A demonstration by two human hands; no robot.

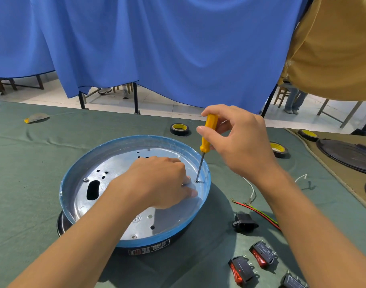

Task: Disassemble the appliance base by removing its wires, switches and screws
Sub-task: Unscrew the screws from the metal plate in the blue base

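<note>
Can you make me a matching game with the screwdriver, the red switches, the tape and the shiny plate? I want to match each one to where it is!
Things
1. screwdriver
2. red switches
3. black tape roll
4. metal plate

Places
A. on the green cloth, just past the far rim of the base
B. tip on a screw near the base's right rim
C. inside the blue-rimmed base, with holes in it
D. lying on the cloth at the near right

Pairs: 1-B, 2-D, 3-A, 4-C
</note>
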